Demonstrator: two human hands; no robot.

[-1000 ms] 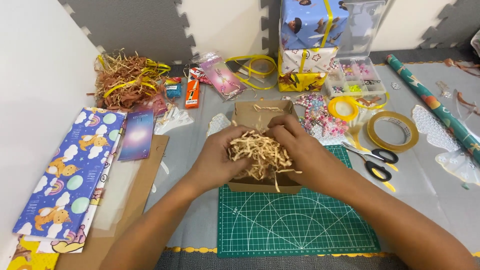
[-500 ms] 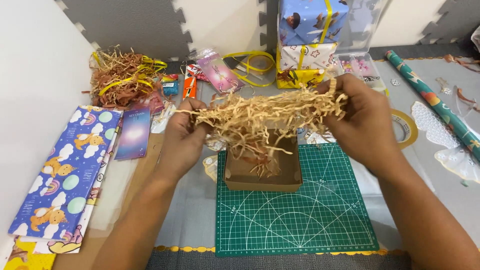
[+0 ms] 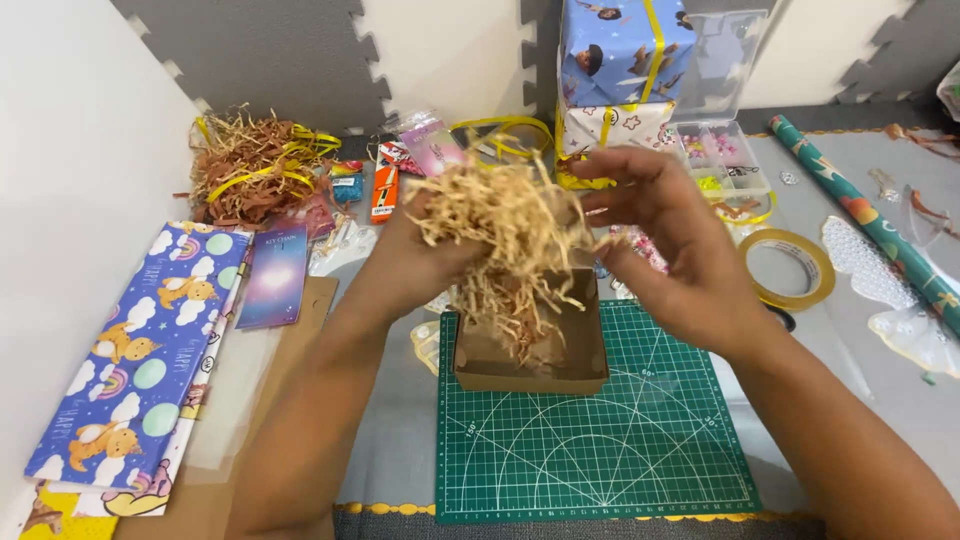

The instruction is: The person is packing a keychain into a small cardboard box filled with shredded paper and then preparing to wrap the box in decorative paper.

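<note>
Tan paper shred (image 3: 500, 225) in both hands, trailing into cardboard box (image 3: 530, 365).

hands (image 3: 640, 240): 2 | cardboard box (image 3: 530, 365): 1 | cutting mat (image 3: 600, 440): 1 | tape roll (image 3: 790, 268): 1 | wrapped gifts (image 3: 625, 50): 2

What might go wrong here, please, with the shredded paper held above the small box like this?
Strands could spill: the tan paper shred spreads wider than the open cardboard box beneath it, so bits may land on the green cutting mat.

The left hand and right hand grip only the clump's edges, so the loose middle may drop unevenly.
</note>
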